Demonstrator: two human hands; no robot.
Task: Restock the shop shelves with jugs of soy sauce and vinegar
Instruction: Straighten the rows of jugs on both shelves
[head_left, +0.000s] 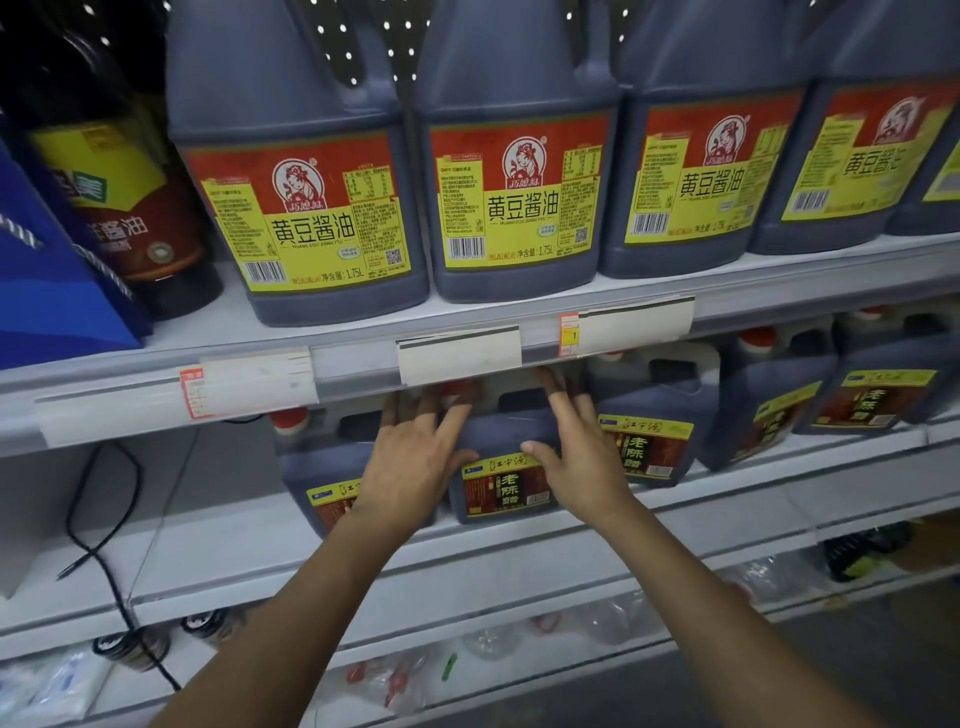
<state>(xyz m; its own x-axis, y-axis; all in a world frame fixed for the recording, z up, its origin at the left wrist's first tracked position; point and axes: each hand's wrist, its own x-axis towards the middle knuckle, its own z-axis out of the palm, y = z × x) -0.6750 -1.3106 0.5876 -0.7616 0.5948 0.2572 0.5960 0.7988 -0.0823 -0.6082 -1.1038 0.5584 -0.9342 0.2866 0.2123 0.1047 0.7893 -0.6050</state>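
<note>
A dark vinegar jug with a red, black and yellow label stands on the middle shelf. My left hand lies flat on its left shoulder and my right hand on its right shoulder, fingers spread and reaching back toward its red cap. Another vinegar jug stands close on its left, and more vinegar jugs line up to its right. On the upper shelf several big soy sauce jugs with red and yellow labels stand in a row.
A blue carton and a dark bottle occupy the upper shelf's left end. A black cable hangs over the bare left part of the middle shelf. Clear plastic bags lie on the lowest shelf. White price tags hang off the upper rail.
</note>
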